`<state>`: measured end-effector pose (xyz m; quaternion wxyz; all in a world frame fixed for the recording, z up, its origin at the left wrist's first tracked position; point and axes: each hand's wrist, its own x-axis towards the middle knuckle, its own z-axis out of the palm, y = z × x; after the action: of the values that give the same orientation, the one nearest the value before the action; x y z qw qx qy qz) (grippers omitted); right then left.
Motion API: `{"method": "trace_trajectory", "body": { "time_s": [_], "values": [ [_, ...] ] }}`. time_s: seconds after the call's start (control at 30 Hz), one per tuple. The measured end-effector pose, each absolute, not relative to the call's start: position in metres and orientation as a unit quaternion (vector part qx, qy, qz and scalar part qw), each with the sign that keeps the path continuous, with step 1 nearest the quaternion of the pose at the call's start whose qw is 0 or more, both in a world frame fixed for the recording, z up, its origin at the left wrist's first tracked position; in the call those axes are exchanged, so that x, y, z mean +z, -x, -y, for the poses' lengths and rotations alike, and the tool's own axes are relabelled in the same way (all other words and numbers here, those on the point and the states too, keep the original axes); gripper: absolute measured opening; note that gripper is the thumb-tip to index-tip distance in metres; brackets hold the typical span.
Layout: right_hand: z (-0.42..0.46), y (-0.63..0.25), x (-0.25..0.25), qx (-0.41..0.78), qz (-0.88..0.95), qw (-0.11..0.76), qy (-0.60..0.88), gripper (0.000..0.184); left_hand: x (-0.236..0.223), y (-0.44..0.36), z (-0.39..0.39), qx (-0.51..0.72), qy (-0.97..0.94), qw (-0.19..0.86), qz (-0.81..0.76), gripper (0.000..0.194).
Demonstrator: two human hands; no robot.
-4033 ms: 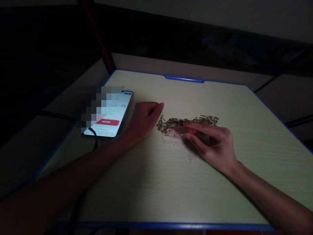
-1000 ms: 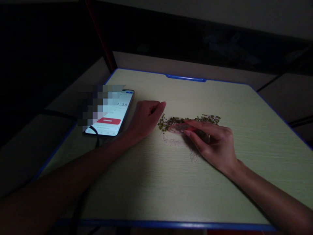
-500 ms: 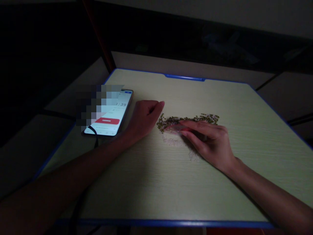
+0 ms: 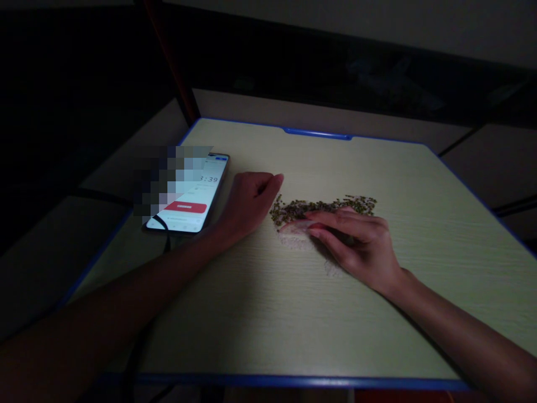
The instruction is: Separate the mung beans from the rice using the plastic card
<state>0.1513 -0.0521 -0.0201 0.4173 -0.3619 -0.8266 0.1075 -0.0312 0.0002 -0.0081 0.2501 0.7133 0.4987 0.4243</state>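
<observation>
My right hand [image 4: 361,243] pinches a thin, see-through, pale pinkish piece [image 4: 296,226] between thumb and fingers; its exact kind cannot be made out. The piece lies low along the near side of a band of small dark green and yellowish bits [image 4: 293,210], like dried buds or seeds. Pale fine grains [image 4: 296,243] are spread on the near side of it. Curled into a fist, my left hand [image 4: 249,201] rests on the table at the left end of the band, with nothing visible in it.
A phone [image 4: 184,218] with a lit screen lies left of my left hand, partly covered by a pixelated patch. A dark strap or cable [image 4: 166,238] hangs beside it. The pale wood-look table [image 4: 272,319] has a blue edge and a raised blue lip [image 4: 316,134] at the back.
The thin piece in my right hand has tilted and shifted slightly toward me, away from the green bits. My left hand has stayed in place.
</observation>
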Motion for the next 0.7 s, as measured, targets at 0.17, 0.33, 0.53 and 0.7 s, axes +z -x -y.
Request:
{"method": "trace_trajectory", "body": {
  "time_s": [0.17,0.33,0.53,0.7],
  "values": [
    [0.0529,-0.1514,-0.0207,0.112,0.833,0.406,0.359,0.020,-0.0084,0.0312,-0.0004,0.421,-0.716,0.247,-0.498,0.042],
    [0.0527,-0.1513,-0.0202,0.101,0.828,0.408,0.372,0.020,-0.0092,0.0306,-0.0012,0.422,-0.715,0.252,-0.497,0.042],
    [0.0531,-0.1510,-0.0206,0.094,0.818,0.411,0.392,0.020,-0.0085,0.0307,-0.0014,0.421,-0.712,0.257,-0.500,0.042],
    [0.0521,-0.1484,-0.0206,0.085,0.823,0.408,0.386,0.021,-0.0087,0.0311,-0.0010,0.426,-0.711,0.258,-0.497,0.042]
  ]
}}
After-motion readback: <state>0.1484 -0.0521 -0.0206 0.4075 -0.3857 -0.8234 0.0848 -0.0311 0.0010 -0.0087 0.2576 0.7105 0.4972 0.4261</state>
